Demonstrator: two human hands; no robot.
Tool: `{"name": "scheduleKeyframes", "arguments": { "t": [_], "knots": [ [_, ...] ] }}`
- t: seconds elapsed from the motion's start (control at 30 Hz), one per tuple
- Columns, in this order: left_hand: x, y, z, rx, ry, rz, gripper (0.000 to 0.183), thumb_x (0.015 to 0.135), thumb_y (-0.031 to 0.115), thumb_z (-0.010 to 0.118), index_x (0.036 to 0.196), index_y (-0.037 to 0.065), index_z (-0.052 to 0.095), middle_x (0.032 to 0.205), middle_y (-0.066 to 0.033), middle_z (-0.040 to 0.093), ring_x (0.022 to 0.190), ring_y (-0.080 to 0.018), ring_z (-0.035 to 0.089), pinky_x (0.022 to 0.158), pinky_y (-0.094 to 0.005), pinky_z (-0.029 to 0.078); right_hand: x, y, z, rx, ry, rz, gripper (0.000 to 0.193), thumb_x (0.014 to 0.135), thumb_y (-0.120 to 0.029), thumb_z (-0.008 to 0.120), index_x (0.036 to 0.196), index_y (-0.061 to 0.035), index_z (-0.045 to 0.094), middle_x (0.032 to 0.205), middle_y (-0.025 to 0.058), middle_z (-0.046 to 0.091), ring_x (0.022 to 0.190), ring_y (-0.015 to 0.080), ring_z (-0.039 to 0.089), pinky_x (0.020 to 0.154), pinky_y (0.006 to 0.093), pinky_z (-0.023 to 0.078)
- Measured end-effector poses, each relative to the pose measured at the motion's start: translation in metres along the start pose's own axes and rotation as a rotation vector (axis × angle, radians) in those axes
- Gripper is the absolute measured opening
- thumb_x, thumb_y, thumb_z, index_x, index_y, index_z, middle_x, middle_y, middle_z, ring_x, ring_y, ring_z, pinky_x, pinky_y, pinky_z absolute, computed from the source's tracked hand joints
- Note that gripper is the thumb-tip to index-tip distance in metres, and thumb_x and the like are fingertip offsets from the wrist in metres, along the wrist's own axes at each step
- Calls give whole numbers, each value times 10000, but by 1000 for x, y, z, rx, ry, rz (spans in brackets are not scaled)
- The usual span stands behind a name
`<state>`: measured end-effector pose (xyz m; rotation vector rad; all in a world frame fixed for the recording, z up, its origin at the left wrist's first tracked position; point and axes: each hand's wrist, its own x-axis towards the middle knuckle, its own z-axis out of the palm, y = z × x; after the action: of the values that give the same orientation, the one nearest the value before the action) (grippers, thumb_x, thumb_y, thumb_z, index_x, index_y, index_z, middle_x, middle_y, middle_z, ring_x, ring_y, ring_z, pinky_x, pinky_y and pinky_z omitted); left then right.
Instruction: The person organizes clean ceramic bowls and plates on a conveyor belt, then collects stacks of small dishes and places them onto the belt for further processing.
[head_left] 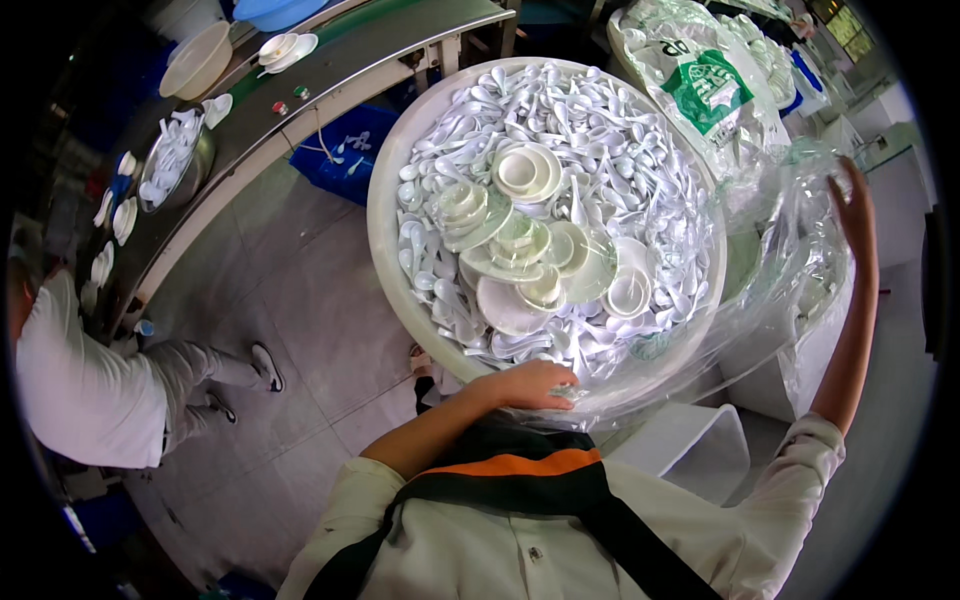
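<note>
A big round white tub [384, 240] in front of me is filled with white spoons [525, 105]. Stacked white bowls and saucers [518, 172] sit on top of the spoons. Clear plastic film [770, 225] covers part of the tub and stretches off to its right. At the near rim, my left hand [535, 385] is closed on the film's edge. My right hand [855, 210] is raised at the far right and grips the other side of the film near its fingertips.
A conveyor [385, 52] curves along the left, carrying a metal pot of spoons [178, 165] and a beige basin [196, 62]. A blue crate [340, 150] stands beneath. Another person [100, 370] is at left. Another plastic-covered tub [690, 85] and a white bin [690, 450] are at right.
</note>
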<state>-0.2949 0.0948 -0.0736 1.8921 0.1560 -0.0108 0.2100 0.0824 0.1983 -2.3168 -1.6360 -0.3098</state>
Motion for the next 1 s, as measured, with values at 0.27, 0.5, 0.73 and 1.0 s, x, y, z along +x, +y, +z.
{"name": "scheduleKeyframes", "arguments": {
  "t": [0.27, 0.5, 0.73, 1.0],
  "knots": [
    [-18, -157, -187, 226, 905, -492, 393, 710, 189, 631, 1005, -23, 481, 848, -161, 545, 763, -238, 536, 649, -336, 439, -434, -100, 126, 73, -1044, 663, 299, 544, -247, 662, 725, -16, 607, 694, 157, 600, 630, 283, 580, 588, 359, 454],
    [-32, -174, -239, -761, 794, -321, 99, 789, 139, 516, 817, 45, 524, 687, -33, 547, 572, -98, 499, 514, -215, 391, -701, -38, -248, -1034, -806, 2129, 496, 662, -130, 624, 1112, -6, 459, 1145, 155, 481, 1052, 295, 478, 839, 429, 416],
    [-7, -133, -253, -842, 664, -231, 79, 834, 132, 471, 825, 59, 501, 784, -44, 561, 725, -120, 533, 627, -242, 423, -587, -62, -7, -720, -1309, 991, 475, 644, -434, 639, 929, -59, 580, 999, 133, 544, 922, 288, 534, 783, 370, 442],
    [-20, -116, -246, -688, 647, -128, 127, 854, 147, 470, 775, 49, 487, 692, 6, 499, 629, -61, 438, 603, -200, 367, -146, -378, 228, 887, -404, 94, 440, 716, -130, 626, 1121, -66, 467, 1060, 130, 535, 920, 280, 536, 798, 343, 433]
  ]
}}
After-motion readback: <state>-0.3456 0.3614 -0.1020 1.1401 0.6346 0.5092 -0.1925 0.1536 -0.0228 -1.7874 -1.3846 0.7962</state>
